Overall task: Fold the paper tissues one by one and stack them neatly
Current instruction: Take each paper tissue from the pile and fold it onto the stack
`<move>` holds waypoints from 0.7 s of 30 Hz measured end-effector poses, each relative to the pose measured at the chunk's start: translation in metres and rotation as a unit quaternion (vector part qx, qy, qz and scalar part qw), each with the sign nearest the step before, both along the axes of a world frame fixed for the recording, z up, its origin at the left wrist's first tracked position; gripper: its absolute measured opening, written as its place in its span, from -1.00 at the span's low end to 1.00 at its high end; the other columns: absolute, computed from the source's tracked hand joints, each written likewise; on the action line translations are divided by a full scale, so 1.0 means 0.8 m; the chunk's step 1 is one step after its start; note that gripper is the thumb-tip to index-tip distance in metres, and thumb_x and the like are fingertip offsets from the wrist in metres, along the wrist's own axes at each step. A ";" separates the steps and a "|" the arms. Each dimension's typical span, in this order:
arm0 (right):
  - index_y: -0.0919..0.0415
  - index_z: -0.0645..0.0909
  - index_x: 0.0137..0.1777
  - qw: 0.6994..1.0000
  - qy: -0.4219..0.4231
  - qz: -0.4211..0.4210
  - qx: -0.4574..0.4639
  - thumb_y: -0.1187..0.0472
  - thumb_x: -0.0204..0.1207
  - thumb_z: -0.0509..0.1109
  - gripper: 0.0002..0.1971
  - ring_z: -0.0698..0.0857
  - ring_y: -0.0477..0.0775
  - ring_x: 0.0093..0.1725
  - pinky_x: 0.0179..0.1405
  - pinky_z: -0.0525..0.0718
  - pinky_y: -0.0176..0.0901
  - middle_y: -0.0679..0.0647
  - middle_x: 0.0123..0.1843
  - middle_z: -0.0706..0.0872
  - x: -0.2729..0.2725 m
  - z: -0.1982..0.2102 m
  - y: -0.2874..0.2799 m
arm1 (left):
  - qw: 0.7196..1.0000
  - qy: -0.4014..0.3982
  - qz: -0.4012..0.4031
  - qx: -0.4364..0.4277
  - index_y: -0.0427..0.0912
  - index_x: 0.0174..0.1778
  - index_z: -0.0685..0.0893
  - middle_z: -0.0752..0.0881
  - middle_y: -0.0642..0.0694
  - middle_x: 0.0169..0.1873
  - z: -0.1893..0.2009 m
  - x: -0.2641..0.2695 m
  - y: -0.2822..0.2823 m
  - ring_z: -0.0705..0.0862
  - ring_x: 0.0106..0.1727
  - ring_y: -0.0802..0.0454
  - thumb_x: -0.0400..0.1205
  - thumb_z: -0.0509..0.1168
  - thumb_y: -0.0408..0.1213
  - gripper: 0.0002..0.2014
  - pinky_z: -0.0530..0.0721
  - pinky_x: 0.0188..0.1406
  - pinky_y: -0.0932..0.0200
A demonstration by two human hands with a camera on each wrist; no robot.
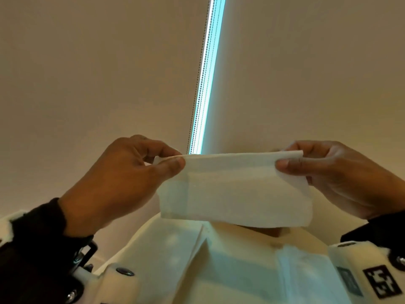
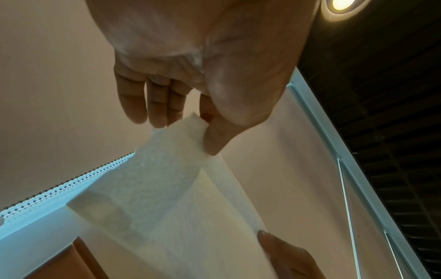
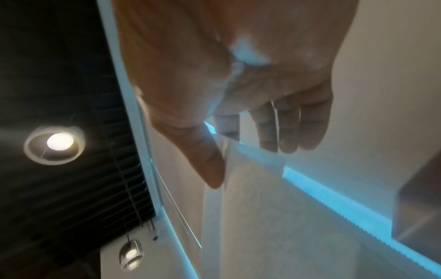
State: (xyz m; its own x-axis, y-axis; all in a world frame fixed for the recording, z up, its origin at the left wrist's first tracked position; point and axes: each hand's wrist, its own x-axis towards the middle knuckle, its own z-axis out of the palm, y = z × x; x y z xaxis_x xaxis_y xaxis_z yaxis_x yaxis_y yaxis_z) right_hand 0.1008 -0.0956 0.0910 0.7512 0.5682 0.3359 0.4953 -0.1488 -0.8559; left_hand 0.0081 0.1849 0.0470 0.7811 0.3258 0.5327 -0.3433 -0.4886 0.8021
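Observation:
A white paper tissue (image 1: 234,189), folded over at its top edge, hangs in the air in front of me. My left hand (image 1: 173,163) pinches its upper left corner between thumb and forefinger. My right hand (image 1: 287,163) pinches the upper right corner the same way. In the left wrist view the tissue (image 2: 167,188) stretches away from my left hand (image 2: 203,122). In the right wrist view the tissue (image 3: 250,207) hangs below my right hand (image 3: 222,151). More white tissues (image 1: 230,266) lie spread below the held one.
Beige roller blinds fill the background, with a bright blue gap (image 1: 206,80) and a bead chain between them. A dark slatted ceiling with round lamps (image 3: 59,141) shows in the wrist views. White wrist mounts (image 1: 361,270) sit on both dark sleeves.

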 end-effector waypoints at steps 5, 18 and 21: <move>0.29 0.80 0.01 0.988 0.139 0.055 0.043 0.20 0.44 0.43 -0.77 0.83 0.18 -0.24 -0.42 0.77 -0.15 0.31 -0.08 0.83 0.015 -0.006 0.031 | 1.000 0.007 0.017 0.009 0.13 -0.43 0.81 0.80 0.23 -0.31 -0.012 -0.013 0.009 0.72 -0.21 0.34 0.57 0.38 -0.15 -0.76 0.51 -0.40 0.57; 0.34 0.70 -0.15 0.962 0.251 0.084 -0.066 0.36 0.36 0.38 -0.89 0.76 0.10 -0.43 -0.42 0.77 -0.14 0.21 -0.32 0.75 0.079 -0.029 0.129 | 0.995 0.075 0.055 0.042 0.44 -0.18 0.70 0.81 0.14 -0.42 -0.046 -0.065 0.035 0.75 -0.43 0.16 0.52 0.43 -0.24 -0.67 0.71 -0.34 0.04; 0.35 0.70 -0.13 0.965 0.226 0.017 -0.133 0.48 0.39 0.47 -0.91 0.75 0.19 -0.36 -0.30 0.75 0.01 0.26 -0.28 0.74 0.094 -0.061 0.158 | 0.987 0.135 0.041 0.074 0.40 -0.16 0.69 0.79 0.08 -0.44 -0.063 -0.071 0.036 0.71 -0.52 0.07 0.55 0.40 -0.30 -0.65 0.76 -0.36 -0.11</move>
State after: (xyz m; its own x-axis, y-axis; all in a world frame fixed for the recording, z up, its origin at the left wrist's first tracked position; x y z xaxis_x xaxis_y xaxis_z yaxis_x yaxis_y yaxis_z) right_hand 0.1761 0.0307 0.0419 0.7657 0.6167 -0.1826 0.0898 -0.3837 -0.9191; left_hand -0.0491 0.2140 -0.0035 0.8754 0.3284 0.3548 -0.0807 -0.6243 0.7770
